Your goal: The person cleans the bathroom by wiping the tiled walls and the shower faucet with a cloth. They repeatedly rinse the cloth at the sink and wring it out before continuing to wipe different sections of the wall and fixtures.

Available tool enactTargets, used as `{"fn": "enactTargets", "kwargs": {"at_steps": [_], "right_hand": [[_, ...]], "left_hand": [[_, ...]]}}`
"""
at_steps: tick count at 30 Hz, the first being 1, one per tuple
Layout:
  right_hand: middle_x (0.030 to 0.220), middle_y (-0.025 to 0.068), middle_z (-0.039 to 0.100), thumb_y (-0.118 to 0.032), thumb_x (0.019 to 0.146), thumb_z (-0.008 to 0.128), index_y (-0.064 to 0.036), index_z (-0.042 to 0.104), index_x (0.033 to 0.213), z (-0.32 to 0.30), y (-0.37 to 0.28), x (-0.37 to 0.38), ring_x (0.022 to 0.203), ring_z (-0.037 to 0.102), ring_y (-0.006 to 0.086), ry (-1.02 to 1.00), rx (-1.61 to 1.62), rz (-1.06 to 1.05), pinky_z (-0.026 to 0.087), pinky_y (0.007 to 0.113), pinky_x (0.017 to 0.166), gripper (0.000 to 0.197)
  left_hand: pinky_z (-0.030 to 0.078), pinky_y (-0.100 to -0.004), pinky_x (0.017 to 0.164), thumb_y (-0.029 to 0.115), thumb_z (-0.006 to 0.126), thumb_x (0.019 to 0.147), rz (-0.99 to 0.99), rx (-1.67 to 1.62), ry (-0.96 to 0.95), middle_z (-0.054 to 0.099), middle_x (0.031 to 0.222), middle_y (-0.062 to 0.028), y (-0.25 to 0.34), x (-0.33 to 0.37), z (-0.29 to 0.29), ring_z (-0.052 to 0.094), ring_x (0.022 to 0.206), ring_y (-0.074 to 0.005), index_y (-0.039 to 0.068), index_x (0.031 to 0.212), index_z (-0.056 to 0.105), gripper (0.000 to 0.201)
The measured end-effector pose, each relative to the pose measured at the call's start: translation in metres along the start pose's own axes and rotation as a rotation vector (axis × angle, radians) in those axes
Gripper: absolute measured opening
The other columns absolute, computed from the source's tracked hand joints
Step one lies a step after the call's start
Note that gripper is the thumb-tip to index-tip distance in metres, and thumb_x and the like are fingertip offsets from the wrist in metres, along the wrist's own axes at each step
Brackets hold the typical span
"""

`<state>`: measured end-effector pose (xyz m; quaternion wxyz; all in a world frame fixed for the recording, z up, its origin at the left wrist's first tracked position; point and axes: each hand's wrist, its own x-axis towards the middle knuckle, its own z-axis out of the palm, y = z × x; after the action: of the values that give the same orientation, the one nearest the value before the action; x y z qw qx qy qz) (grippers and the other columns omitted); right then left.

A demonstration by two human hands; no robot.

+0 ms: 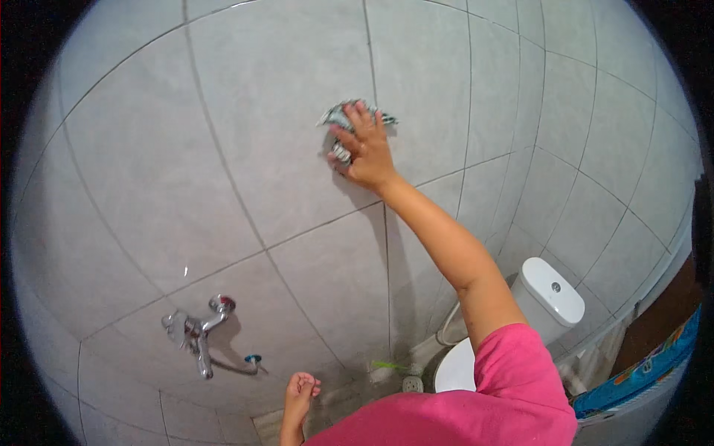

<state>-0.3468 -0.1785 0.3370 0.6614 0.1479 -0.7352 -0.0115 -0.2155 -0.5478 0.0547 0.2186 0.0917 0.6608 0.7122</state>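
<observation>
My right hand (364, 149) is raised against the grey tiled wall (297, 82), its arm stretched out. Under its spread fingers it presses a crumpled cloth (338, 116), white with dark green patterning, flat to the tiles. Part of the cloth bunches out beside the thumb; the palm hides the rest. Down at the lower middle, my left hand (302, 388) hangs in front of my body with its fingers curled in. Nothing shows in it. The closest thing to it is a small tap fitting (253, 360) on the wall.
A chrome mixer tap (197, 334) juts from the wall at lower left. To the lower right stands a white toilet (455, 369) with its cistern (552, 290). A round floor drain (413, 383) and a green strip (388, 365) lie below. A blue patterned curtain (639, 372) hangs far right.
</observation>
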Motion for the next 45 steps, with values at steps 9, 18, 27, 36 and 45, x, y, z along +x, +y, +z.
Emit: {"fn": "enactTargets", "kwargs": {"at_steps": [9,18,27,36,45], "right_hand": [[0.13,0.0201,0.03,-0.03,0.081,0.05,-0.0098,0.031,0.128,-0.079,0.222,0.049,0.122,0.025,0.036,0.288,-0.087,0.346,0.017,0.047,0.1,0.055],[0.126,0.0227,0.033,-0.032,0.086,0.04,-0.0051,0.027,0.129,-0.098,0.31,-0.167,0.118,0.03,0.0371,0.498,-0.252,1.099,0.026,0.043,0.096,0.052],[0.129,0.021,0.03,-0.022,0.078,0.053,-0.005,0.019,0.133,-0.081,0.216,-0.06,0.123,0.023,0.0356,0.114,-0.059,0.156,0.008,0.05,0.101,0.067],[0.119,0.0207,0.043,-0.032,0.084,0.045,-0.004,0.036,0.124,-0.163,0.43,-0.051,0.11,0.04,0.0336,0.462,-0.049,0.866,0.028,0.04,0.095,0.049],[0.133,0.0246,0.024,-0.049,0.085,0.028,0.0064,0.028,0.126,-0.124,0.399,-0.412,0.123,0.024,0.0351,0.58,-0.093,1.773,0.02,0.037,0.101,0.068]], "left_hand": [[0.042,-0.022,0.061,0.011,0.048,0.085,-0.071,0.059,-0.2,0.055,0.081,-0.0067,-0.001,0.099,0.075,0.05,0.065,-0.0105,0.004,0.088,0.047,0.007],[0.041,-0.0247,0.064,0.018,0.05,0.086,-0.021,0.054,-0.467,0.055,0.08,-0.0045,0.026,0.168,0.171,0.05,0.069,-0.0114,0.005,0.089,0.048,0.013],[0.043,-0.0235,0.066,0.01,0.048,0.085,-0.033,0.185,-0.553,0.054,0.081,-0.0027,0.015,0.205,0.201,0.052,0.075,-0.01,0.005,0.09,0.046,0.007],[0.042,-0.022,0.064,0.006,0.046,0.085,-0.143,0.174,-0.597,0.056,0.08,-0.0035,0.023,0.226,0.255,0.052,0.073,-0.0096,0.004,0.09,0.046,0.006],[0.042,-0.0231,0.064,0.008,0.046,0.086,-0.155,0.188,-0.672,0.056,0.083,-0.0056,0.024,0.24,0.284,0.052,0.071,-0.0104,0.003,0.091,0.046,0.007]]}}
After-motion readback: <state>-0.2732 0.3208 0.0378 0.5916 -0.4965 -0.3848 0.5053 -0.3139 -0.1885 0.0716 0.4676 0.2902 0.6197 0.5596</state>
